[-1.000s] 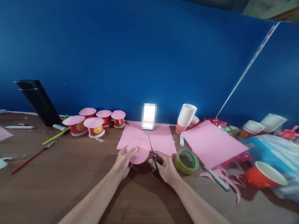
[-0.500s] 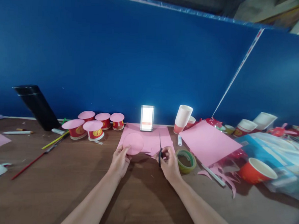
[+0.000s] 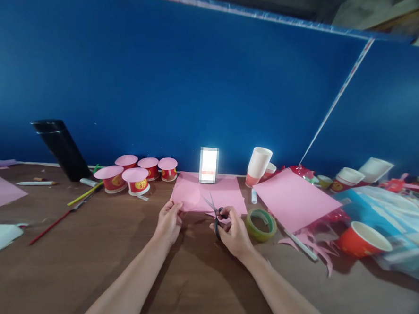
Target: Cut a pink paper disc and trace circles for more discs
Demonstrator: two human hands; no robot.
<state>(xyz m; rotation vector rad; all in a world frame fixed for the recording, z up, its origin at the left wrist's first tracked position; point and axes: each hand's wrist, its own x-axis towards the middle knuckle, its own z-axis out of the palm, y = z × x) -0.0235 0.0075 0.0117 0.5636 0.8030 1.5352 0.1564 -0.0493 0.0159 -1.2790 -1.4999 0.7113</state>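
Pinching the disc (image 3: 188, 193) at its near edge with the left hand (image 3: 168, 222), over the pink sheets (image 3: 224, 196); impossible to tell if touching. Holding the spread scissors (image 3: 216, 211) with the right hand (image 3: 236, 232), apart from the left, near the disc. Seemingly in the trimming step; next, probably needing a steady pinch and a cut at the rim. Now pointing the scissors more leftward, spread rather than closed as half a second ago.
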